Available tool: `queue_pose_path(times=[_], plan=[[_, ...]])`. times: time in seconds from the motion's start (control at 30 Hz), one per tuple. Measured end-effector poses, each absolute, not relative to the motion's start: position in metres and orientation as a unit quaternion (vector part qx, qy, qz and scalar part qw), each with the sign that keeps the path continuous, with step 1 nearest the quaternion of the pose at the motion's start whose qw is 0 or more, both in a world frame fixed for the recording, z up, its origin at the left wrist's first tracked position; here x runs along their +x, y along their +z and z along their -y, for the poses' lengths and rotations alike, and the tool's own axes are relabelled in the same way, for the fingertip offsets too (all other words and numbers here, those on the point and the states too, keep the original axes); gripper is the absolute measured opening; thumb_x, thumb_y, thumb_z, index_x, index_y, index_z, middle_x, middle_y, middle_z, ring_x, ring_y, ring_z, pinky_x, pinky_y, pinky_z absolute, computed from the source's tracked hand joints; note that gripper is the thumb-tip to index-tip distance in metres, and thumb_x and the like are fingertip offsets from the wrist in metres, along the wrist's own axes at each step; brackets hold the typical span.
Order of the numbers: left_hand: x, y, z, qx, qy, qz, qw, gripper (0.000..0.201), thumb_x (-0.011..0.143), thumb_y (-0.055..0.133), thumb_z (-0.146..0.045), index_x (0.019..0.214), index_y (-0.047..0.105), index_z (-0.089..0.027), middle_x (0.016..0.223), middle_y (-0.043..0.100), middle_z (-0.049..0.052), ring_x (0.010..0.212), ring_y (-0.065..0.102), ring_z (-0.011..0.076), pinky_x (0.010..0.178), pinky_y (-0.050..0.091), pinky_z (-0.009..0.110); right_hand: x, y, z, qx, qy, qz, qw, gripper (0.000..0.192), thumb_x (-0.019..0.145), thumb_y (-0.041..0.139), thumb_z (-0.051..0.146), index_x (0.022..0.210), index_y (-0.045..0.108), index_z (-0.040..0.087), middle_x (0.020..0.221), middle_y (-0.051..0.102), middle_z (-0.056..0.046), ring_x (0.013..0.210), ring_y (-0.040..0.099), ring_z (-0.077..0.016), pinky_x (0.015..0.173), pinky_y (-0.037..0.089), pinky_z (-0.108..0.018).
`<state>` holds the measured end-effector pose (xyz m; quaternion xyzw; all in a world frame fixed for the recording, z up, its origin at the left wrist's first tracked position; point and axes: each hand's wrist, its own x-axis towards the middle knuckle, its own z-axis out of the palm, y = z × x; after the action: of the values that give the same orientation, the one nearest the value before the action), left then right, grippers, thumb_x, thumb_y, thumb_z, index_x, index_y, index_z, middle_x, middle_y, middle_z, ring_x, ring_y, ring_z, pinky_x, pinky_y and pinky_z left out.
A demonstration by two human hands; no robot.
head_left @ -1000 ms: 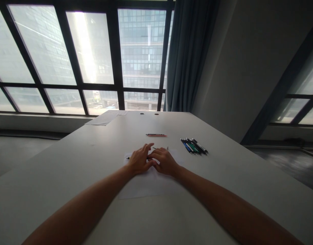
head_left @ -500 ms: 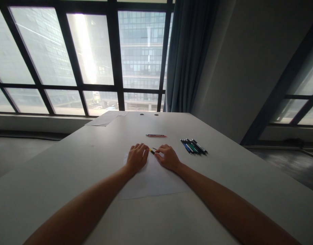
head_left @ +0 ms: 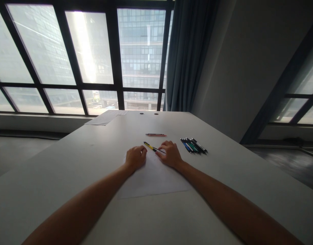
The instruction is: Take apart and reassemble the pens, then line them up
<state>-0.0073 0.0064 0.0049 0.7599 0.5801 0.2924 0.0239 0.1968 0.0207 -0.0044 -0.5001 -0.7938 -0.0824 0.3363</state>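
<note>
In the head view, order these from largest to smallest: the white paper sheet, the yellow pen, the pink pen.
1. White paper sheet, clearly largest.
2. Yellow pen and pink pen look about alike; the pink lies farther away, so no ranking.

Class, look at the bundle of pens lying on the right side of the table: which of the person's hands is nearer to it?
Right. The right hand rests just left of the bundle of pens, touching a yellow pen; the left hand lies farther left, on the paper sheet.

Two bare forearms — no sleeves, watch or rings showing — each ending in an ungloved hand.
</note>
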Motion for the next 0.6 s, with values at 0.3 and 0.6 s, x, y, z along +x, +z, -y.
queue_pose_path(times=[0.3, 0.6], plan=[[-0.0062, 0.0023, -0.0066, 0.777, 0.289, -0.559, 0.001, 0.027, 0.088, 0.042, -0.025, 0.087, 0.069, -0.022, 0.086, 0.072, 0.003, 0.081, 0.065, 0.0195, 0.074, 0.046, 0.030, 0.1880, -0.0040, -0.0212, -0.528, -0.096, 0.796, 0.280, 0.009, 0.083, 0.064, 0.024, 0.081, 0.070, 0.018, 0.092, 0.063, -0.008, 0.094, 0.051, -0.0225, 0.080, 0.033, -0.036], [-0.0074, -0.0024, -0.0075, 0.849, 0.319, -0.414, -0.079, 0.032, 0.093, 0.047, -0.034, 0.122, 0.057, -0.024, 0.113, 0.065, 0.007, 0.106, 0.057, 0.0226, 0.095, 0.039, 0.041, 0.1856, -0.0028, -0.0140, -0.420, -0.052, 0.813, 0.399, 0.010, 0.090, 0.057, 0.022, 0.087, 0.066, 0.019, 0.095, 0.064, -0.006, 0.093, 0.053, -0.0201, 0.083, 0.036, -0.035]])
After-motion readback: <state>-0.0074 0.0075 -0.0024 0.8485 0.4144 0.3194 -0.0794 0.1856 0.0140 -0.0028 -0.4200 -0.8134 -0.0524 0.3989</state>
